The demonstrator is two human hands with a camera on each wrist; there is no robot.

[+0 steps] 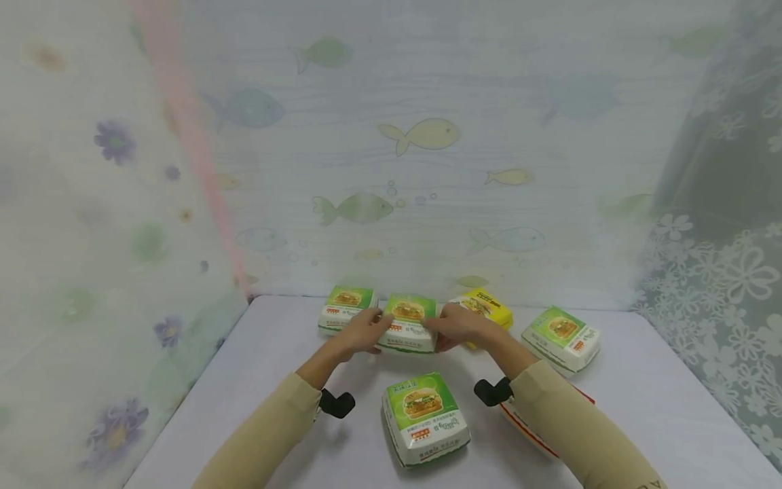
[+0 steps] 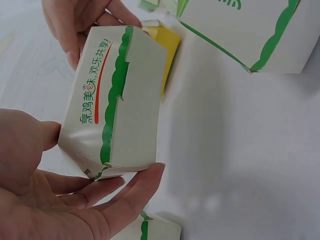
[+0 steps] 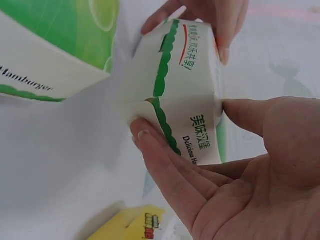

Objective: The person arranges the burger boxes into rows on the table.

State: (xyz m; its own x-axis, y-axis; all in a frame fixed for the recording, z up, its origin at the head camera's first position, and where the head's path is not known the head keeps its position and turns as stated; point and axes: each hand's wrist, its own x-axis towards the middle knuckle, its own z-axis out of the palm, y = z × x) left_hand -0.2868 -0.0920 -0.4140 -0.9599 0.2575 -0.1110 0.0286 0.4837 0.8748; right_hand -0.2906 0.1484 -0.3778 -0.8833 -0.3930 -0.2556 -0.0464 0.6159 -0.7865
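Between my two hands is a green-and-white hamburger box [image 1: 408, 327], gripped from both sides near the back of the table. My left hand [image 1: 360, 333] holds its left end, thumb at the upper edge; in the left wrist view its fingers [image 2: 127, 195] reach under the lower edge. My right hand [image 1: 458, 324] grips the opposite end, and in the right wrist view its fingers [image 3: 170, 170] also curl round the underside. Just left of the held box sits a matching box [image 1: 346, 309]. A yellow box [image 1: 489, 307] lies behind my right hand, partly hidden.
Nearest me on the white table [image 1: 269, 407] stands another green-and-white box [image 1: 424, 420]. A similar box [image 1: 562, 339] sits at the right. Under my right forearm a red-edged box [image 1: 528, 432] is mostly hidden. A fish-patterned curtain [image 1: 421, 136] hangs behind the table.
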